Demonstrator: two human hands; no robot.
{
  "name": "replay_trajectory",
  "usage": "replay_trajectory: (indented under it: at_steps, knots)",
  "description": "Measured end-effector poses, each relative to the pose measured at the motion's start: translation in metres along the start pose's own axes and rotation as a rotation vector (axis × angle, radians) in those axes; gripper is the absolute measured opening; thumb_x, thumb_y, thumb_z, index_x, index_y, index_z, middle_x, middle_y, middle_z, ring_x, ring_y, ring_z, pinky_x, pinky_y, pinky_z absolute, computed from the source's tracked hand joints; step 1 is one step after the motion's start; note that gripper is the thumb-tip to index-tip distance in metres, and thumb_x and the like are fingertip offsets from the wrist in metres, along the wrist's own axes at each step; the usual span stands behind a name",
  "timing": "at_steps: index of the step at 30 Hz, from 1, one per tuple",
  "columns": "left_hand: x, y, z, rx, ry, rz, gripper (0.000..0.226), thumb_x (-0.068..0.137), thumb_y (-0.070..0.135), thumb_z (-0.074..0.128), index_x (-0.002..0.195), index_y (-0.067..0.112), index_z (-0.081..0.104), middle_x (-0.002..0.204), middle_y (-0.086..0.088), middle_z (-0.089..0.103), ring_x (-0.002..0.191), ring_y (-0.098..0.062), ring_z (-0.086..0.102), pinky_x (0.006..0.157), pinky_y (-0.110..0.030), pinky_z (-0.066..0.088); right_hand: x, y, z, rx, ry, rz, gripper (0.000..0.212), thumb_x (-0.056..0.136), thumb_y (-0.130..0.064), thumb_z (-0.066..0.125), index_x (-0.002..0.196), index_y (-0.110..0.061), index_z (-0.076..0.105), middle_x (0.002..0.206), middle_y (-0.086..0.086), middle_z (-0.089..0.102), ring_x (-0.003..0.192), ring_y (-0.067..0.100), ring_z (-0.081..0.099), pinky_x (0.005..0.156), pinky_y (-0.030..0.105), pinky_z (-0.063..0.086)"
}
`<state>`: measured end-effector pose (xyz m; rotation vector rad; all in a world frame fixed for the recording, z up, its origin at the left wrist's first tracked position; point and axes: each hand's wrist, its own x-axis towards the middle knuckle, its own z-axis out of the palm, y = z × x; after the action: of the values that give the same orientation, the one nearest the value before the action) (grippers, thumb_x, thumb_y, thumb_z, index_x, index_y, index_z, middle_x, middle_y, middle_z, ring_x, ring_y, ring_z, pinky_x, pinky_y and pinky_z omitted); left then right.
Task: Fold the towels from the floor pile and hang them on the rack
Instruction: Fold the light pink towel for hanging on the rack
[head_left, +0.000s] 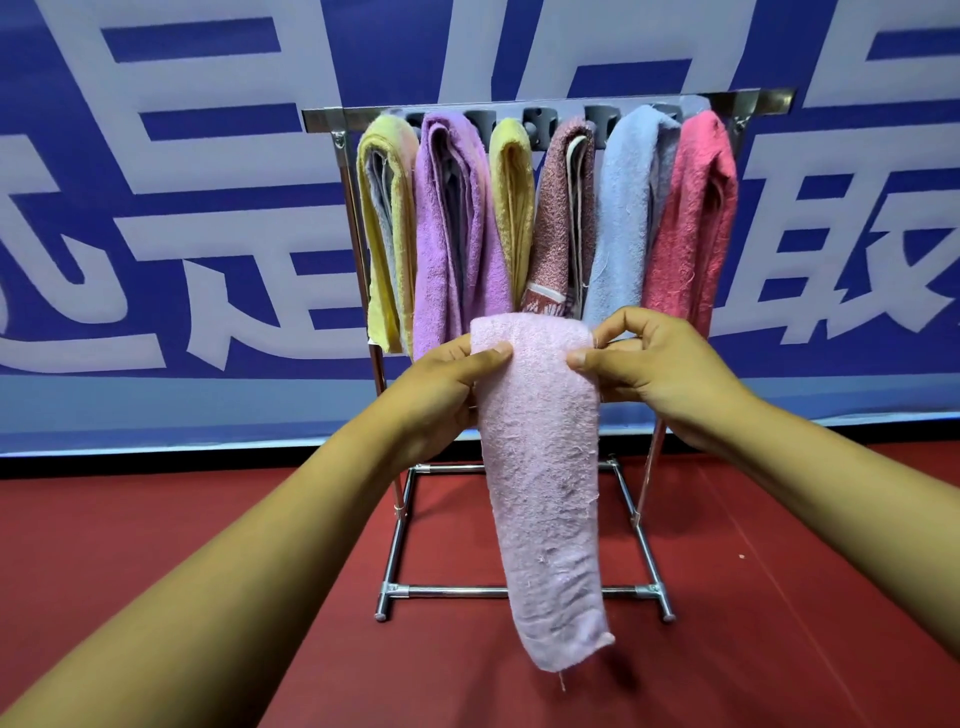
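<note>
I hold a light pink towel (545, 478), folded into a long narrow strip, by its top edge in front of the rack. My left hand (441, 395) pinches its top left corner and my right hand (660, 369) pinches its top right corner. The strip hangs straight down, its lower end above the red floor. The metal rack (322, 117) stands behind it. Several folded towels hang over its top bar: yellow (387, 218), purple (457, 228), another yellow (514, 197), mottled red-brown (563, 218), light blue (623, 208) and coral pink (693, 218). No floor pile is in view.
The rack's chrome base frame (447, 591) rests on the red floor (208, 519). A blue banner with large white characters (156, 208) covers the wall right behind the rack.
</note>
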<state>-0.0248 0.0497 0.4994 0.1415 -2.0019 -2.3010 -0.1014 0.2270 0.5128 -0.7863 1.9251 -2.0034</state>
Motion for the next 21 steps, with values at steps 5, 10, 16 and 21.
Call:
replay_trajectory:
  at_steps: [5, 10, 16, 21]
  knots:
    - [0.001, -0.007, 0.005, 0.017, -0.021, -0.009, 0.034, 0.097, 0.014, 0.05, 0.131, 0.016, 0.056, 0.109, -0.002, 0.069, 0.091, -0.014, 0.064, 0.077, -0.03, 0.05, -0.002, -0.001, 0.003, 0.031, -0.064, 0.055, 0.013, 0.086, -0.003, 0.064, 0.08, -0.014, 0.06, 0.065, -0.001, 0.064, 0.054, 0.007, 0.057, 0.062, 0.022, 0.055]
    - [0.004, -0.007, 0.003, -0.012, 0.014, 0.024, 0.038, 0.096, 0.002, 0.047, 0.133, 0.01, 0.052, 0.125, -0.015, 0.064, 0.104, -0.024, 0.062, 0.097, -0.045, 0.047, -0.003, 0.001, 0.0, -0.005, -0.09, 0.107, 0.012, 0.089, -0.007, 0.061, 0.092, -0.018, 0.062, 0.083, 0.0, 0.063, 0.065, 0.009, 0.059, 0.064, 0.022, 0.054]
    - [0.004, -0.003, 0.003, -0.066, -0.022, 0.011, 0.035, 0.098, 0.001, 0.042, 0.13, 0.008, 0.053, 0.113, -0.011, 0.067, 0.095, -0.019, 0.065, 0.086, -0.032, 0.054, -0.006, 0.005, -0.005, 0.133, -0.18, 0.139, 0.014, 0.078, -0.011, 0.064, 0.086, -0.021, 0.059, 0.085, -0.003, 0.063, 0.077, 0.013, 0.061, 0.079, 0.029, 0.053]
    - [0.0, 0.004, 0.002, -0.096, -0.077, -0.03, 0.034, 0.098, 0.001, 0.041, 0.13, 0.006, 0.052, 0.109, -0.01, 0.068, 0.094, -0.017, 0.066, 0.087, -0.03, 0.053, -0.006, 0.007, -0.005, 0.101, -0.113, 0.105, 0.022, 0.09, 0.002, 0.053, 0.085, -0.018, 0.063, 0.073, -0.005, 0.066, 0.066, 0.009, 0.063, 0.079, 0.03, 0.055]
